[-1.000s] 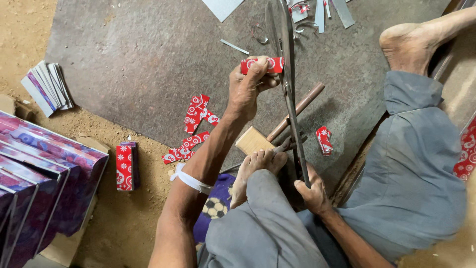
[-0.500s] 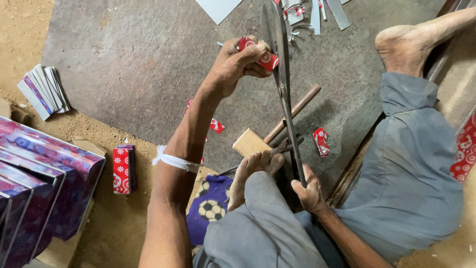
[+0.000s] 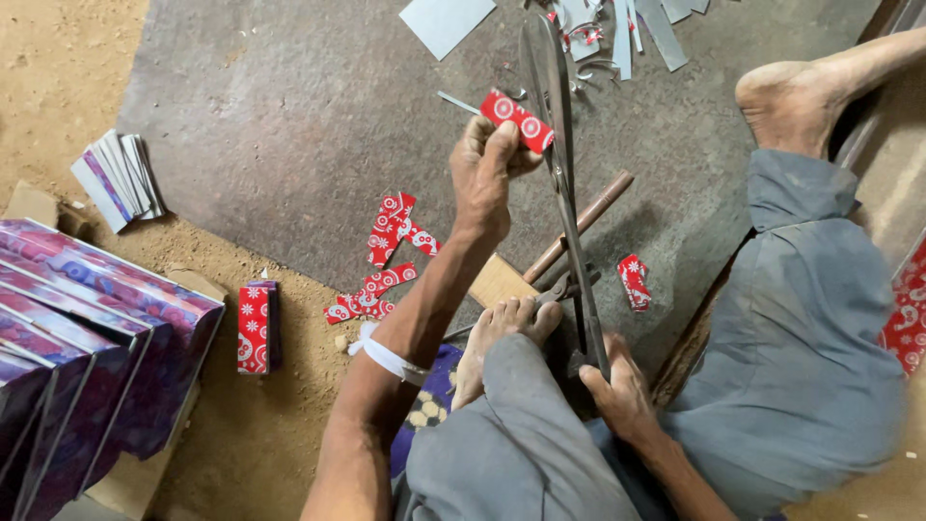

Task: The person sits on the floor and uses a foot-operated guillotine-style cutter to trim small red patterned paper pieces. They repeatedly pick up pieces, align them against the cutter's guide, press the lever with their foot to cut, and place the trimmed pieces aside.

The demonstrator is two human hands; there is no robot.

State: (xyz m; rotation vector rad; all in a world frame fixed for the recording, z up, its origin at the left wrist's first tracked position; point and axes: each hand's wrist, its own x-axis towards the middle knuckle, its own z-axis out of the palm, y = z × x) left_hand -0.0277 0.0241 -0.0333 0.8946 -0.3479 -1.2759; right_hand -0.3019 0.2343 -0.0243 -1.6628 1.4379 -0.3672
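A grey mat [image 3: 289, 125] fills the upper frame, so the cut pieces stay off the sandy ground. At lower left lie purple boxes [image 3: 87, 328], stacked and leaning. Long shears [image 3: 564, 193] run from the top centre down to the lower centre; 1 foot [image 3: 502, 333] rests beside them, perhaps to steady them. The right hand [image 3: 617, 396] grips the handle. The left hand [image 3: 487, 169] pinches a red strip [image 3: 518, 118] at the blades. Red scraps [image 3: 386, 260] lie in the middle.
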